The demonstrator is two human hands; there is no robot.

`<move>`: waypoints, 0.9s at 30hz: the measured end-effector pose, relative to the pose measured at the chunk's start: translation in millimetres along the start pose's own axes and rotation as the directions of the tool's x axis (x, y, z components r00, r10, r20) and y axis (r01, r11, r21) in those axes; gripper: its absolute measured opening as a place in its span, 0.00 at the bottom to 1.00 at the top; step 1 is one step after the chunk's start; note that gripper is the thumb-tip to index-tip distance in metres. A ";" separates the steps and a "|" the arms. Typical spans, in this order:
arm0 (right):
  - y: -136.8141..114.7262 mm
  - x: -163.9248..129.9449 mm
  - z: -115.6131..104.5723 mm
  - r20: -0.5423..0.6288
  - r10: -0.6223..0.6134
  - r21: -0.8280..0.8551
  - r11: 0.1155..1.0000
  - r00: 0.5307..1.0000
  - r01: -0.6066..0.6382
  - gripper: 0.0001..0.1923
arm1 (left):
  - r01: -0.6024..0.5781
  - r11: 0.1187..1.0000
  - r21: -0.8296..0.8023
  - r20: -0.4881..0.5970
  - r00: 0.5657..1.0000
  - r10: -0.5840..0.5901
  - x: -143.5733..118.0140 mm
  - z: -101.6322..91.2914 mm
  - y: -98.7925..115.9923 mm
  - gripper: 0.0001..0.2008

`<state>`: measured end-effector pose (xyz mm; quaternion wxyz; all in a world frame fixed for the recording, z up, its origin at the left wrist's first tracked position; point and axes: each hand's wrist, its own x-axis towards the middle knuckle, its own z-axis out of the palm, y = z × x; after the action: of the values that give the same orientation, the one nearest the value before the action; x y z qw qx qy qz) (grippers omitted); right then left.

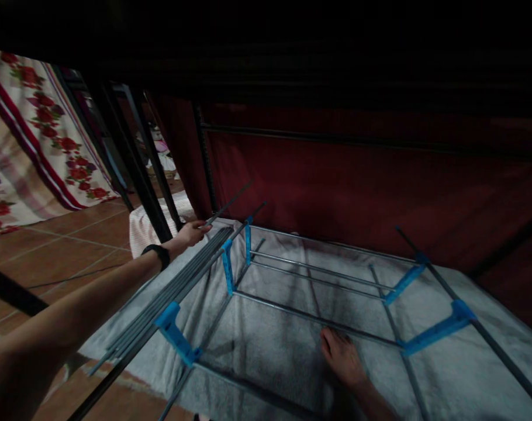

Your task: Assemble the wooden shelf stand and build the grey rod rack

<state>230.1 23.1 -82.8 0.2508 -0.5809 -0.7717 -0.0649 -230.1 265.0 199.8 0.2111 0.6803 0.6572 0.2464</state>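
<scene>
From the head camera, the scene was dim. The left hand [194,233] reached forward with a dark band on its wrist, and its fingers were closed around the upper part of a thin metal rod [229,204] that slanted up toward the red curtain [358,187]. Just beside that hand lay a bundle of grey rods [169,292], resting along the left edge of a metal frame [310,317]. The frame sat on a grey cloth [275,351] spread over the tiled floor [73,234], and blue plastic connectors [175,334] joined its bars at the corners.

The right hand [341,358] lay low on the cloth, touching a cross bar of the frame; its fingers looked loosely spread and flat, holding nothing. A flowered cloth [38,134] hung at the far left, well apart from the work.

To handle the rod well, I judged that the grip should stay firm near its end, so that the far tip did not swing into the curtain, while the flat right hand kept the light frame from sliding on the cloth.
</scene>
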 end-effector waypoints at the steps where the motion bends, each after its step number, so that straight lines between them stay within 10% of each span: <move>1: -0.9 0.6 -0.5 -0.004 0.004 -0.005 1.000 1.000 -0.004 0.10 | -0.012 0.999 -0.040 -0.006 1.000 0.011 0.3 -0.6 12.3 0.28; 12: -1.4 4.7 -0.3 0.065 0.048 -0.030 0.998 0.997 -0.046 0.09 | -0.456 0.890 0.006 0.182 0.876 0.447 1.7 8.8 129.4 0.25; 19: -1.8 6.6 -6.2 0.145 0.099 -0.010 0.995 0.984 -0.099 0.08 | -0.728 0.647 0.227 0.446 0.668 0.595 -18.6 67.6 197.6 0.16; 27: -3.7 8.6 -6.6 0.165 0.125 -0.045 0.992 0.978 -0.119 0.08 | -0.859 0.407 0.310 0.485 0.512 0.709 -71.3 152.8 239.0 0.15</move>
<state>227.0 26.8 -72.4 0.1783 -0.6347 -0.7518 -0.0138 51.3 188.2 221.1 -0.0323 0.9652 0.2576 0.0328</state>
